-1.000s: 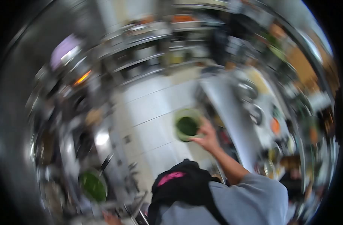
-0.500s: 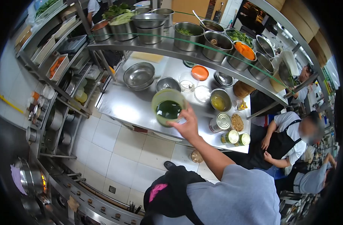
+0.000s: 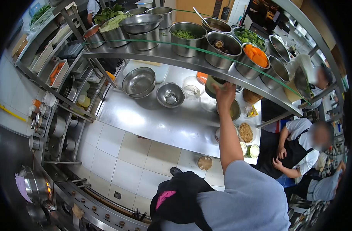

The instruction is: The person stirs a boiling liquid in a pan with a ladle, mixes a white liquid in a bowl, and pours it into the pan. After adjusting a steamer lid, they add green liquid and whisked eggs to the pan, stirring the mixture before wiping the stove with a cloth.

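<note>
My right hand [image 3: 225,94] is stretched forward over the steel table, its fingers closed on the rim of a pale green tub [image 3: 211,85]. The shelf edge and my fingers cover part of the tub; a dark patch shows inside it. To its left are an orange lid [image 3: 202,76] and a clear plastic container [image 3: 191,91]. Partly behind my forearm stands a steel bowl [image 3: 235,111]. Further left sit a small steel mixing bowl [image 3: 171,95] and a larger one [image 3: 139,82]. My left hand is out of view.
A steel shelf [image 3: 145,54] crosses above the table [image 3: 145,123], carrying several pots, with carrot slices [image 3: 256,56] in one. Cans [image 3: 253,151] and a dish of brown crumbs [image 3: 245,133] stand at right. A person in a black apron [image 3: 291,152] is beside the table. Stove [image 3: 79,204] at lower left.
My right hand has carried the green tub, which showed dark green liquid, from above the table's near-middle to the right and back, under the shelf edge. The view has shifted slightly.
</note>
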{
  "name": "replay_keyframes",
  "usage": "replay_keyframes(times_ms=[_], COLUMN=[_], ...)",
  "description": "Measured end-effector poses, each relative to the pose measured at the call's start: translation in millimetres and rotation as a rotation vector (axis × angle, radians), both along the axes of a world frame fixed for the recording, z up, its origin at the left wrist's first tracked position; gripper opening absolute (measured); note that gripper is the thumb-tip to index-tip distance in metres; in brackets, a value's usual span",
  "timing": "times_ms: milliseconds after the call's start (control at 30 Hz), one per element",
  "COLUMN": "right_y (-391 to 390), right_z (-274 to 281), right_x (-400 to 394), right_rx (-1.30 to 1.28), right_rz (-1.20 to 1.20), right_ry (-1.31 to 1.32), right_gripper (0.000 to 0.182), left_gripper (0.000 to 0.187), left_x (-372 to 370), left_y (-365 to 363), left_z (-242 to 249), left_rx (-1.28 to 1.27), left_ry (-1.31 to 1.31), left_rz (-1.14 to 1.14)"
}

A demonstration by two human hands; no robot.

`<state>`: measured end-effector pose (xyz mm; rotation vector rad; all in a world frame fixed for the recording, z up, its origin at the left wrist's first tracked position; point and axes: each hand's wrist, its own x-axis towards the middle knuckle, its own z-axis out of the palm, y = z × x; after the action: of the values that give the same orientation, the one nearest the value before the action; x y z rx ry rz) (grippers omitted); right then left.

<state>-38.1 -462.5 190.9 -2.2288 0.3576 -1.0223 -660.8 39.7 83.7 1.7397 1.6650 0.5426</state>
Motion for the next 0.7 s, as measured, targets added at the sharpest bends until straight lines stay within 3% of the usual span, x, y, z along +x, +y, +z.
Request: replay_keyframes(times_ms=[67,167,233,267,300,367,433,500,633,700], right_y=[-9.3,-34.6,-57.9,-64.6,-60.5,-54.7,-57.5,-62.8,-95.7,-121.2], right_z=[-5.2,-57.1,-105.5,-130.6,-129.8,-129.6,-154.6,-181.7,-247.0,-273.7], right_x=[28.6,90.7,135.6,157.0,160.1,165.0,187.3,206.9,260.0,284.2], right_rx=[0.047,-0.015,-0.363,-0.398,-0.395,-0.277,-0.178,-0.262,-0.281,-0.478], right_rz=[-0.003,-0.085,-0.066,-0.068,-0.056,0.091,0.134,0.009,0.122,0.016], right_ry=[-0.024,-0.070,-0.142,-0.304,-0.305,-0.218,-0.185,-0.030,-0.087,0.077], right_gripper=[0.048,0.046,0.044,0.047,0.047,0.032,0.033,0.038,0.043,0.043], left_gripper=[0.032,0.031,0.030,0.030,0.030,0.029,0.028,0.028,0.027,0.026], left_x=[5.6,7.2,8.1,7.8,7.1,6.7,6.5,7.3,8.7,12.9], left_y=[-1.2,-3.6,-5.3,-5.9,-6.8,-8.5,-10.4,-13.3,-14.2,-11.6], left_z=[-0.1,1.5,1.3,2.0,1.5,2.2,2.7,2.7,5.0,5.1], left_rx=[-0.012,-0.026,-0.033,-0.038,-0.041,-0.049,-0.055,-0.065,-0.072,-0.076], left_ry=[0.002,0.003,0.002,0.007,0.004,0.008,0.012,0.015,0.018,0.015], left_rz=[0.004,0.021,0.037,0.042,0.051,0.066,0.077,0.087,0.100,0.096])
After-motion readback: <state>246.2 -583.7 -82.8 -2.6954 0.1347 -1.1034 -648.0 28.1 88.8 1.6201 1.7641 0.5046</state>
